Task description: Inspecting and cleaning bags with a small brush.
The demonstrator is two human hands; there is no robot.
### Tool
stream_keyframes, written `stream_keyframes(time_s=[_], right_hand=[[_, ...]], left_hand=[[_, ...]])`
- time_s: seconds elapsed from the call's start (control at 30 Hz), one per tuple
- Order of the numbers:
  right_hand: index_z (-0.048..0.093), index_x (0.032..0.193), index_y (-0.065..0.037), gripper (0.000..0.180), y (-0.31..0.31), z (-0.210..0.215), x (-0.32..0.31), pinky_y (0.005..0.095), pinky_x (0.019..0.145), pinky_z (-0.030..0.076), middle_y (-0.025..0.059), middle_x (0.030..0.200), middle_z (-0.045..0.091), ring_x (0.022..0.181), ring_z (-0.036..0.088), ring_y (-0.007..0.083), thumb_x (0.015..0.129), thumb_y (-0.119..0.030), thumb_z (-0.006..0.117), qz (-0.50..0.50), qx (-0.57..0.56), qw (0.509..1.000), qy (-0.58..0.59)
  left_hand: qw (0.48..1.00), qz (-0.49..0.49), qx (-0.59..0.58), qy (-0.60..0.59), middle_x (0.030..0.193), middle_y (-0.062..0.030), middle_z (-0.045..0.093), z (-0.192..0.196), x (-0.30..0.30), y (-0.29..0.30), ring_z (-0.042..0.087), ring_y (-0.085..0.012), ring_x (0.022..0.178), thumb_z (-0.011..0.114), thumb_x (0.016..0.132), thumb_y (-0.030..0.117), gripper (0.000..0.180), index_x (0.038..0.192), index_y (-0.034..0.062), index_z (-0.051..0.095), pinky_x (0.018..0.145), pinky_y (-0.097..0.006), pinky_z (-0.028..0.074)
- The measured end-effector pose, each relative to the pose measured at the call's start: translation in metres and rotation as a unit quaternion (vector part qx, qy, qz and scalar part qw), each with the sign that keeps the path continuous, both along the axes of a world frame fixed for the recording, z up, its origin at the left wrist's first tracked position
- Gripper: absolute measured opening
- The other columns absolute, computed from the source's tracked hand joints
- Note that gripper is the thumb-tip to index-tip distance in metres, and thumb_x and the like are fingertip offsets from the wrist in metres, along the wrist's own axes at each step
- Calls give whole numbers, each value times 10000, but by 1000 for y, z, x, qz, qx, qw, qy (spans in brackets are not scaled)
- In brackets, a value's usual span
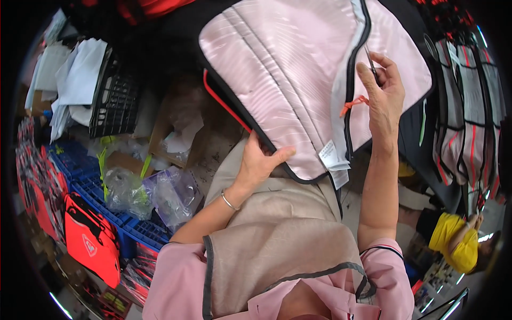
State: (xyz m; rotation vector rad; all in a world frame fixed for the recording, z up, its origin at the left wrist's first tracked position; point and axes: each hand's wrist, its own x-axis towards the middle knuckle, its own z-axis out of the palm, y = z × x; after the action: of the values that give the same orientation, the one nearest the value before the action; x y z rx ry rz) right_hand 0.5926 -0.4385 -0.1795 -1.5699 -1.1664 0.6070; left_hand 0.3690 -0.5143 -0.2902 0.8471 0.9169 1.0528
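Note:
A pale pink quilted fabric piece (277,80) with black binding, apparently a bag turned lining side out, lies before me at the table edge. Its lower left edge is in my left hand (258,162), thumb on top and fingers underneath. Over its right part, beside a black-bound seam, my right hand (385,93) grips small thread snips (375,69), thin pointed metal mostly hidden by the fingers. A red-orange ribbon (353,105) hangs by that hand, next to the seam. White labels (334,160) stick out at the seam's lower end.
Left stand a black basket (113,101) with white sheets, blue crates (98,200) with plastic bags (125,189), and a red bag (92,240). Grey-and-pink pieces (472,114) hang in a stack at right. A person in yellow (456,240) is further right.

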Motion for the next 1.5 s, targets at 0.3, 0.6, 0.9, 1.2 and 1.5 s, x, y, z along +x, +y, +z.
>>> stream_keyframes(time_s=[0.3, 0.6, 0.9, 1.2, 1.5], right_hand=[[642, 865, 11, 178, -78, -49, 86, 181, 549, 291, -81, 703, 488, 630, 377, 5, 907, -155, 695, -199, 17, 979, 50], [701, 935, 27, 128, -99, -49, 29, 194, 621, 431, -36, 757, 641, 696, 532, 34, 878, -87, 697, -96, 4, 992, 78], [649, 779, -6, 81, -95, -23, 10, 198, 540, 297, -113, 679, 470, 632, 379, -5, 845, -33, 686, 49, -80, 985, 143], [618, 723, -8, 167, -113, -24, 11, 218, 527, 255, -107, 628, 419, 600, 341, 10, 843, -88, 704, 18, -189, 981, 38], [615, 733, 3, 214, -97, -27, 17, 228, 508, 269, -90, 622, 427, 593, 351, 21, 878, -141, 677, 26, -171, 983, 64]], left_hand=[[995, -63, -73, -35, 1032, -24, 625, 1, 11, -3, 560, -103, 948, 657, 929, 233, 334, 1125, -34, 614, 865, -263, 446], [992, -56, -81, -84, 1108, -35, 623, 6, 7, 3, 566, -100, 1001, 651, 937, 198, 345, 1190, -28, 589, 903, -259, 430], [992, -60, -93, -58, 909, 33, 616, 29, -2, -11, 529, -38, 780, 655, 936, 282, 299, 1059, 10, 637, 664, -210, 400], [997, -45, -34, 57, 1049, -64, 632, 22, -27, -13, 594, -123, 954, 733, 852, 120, 415, 1181, -48, 545, 875, -264, 471], [660, 202, 440, 574, 1516, -223, 309, 69, -22, 40, 283, -376, 1408, 627, 905, 175, 644, 1451, -13, 340, 1161, -516, 134]])
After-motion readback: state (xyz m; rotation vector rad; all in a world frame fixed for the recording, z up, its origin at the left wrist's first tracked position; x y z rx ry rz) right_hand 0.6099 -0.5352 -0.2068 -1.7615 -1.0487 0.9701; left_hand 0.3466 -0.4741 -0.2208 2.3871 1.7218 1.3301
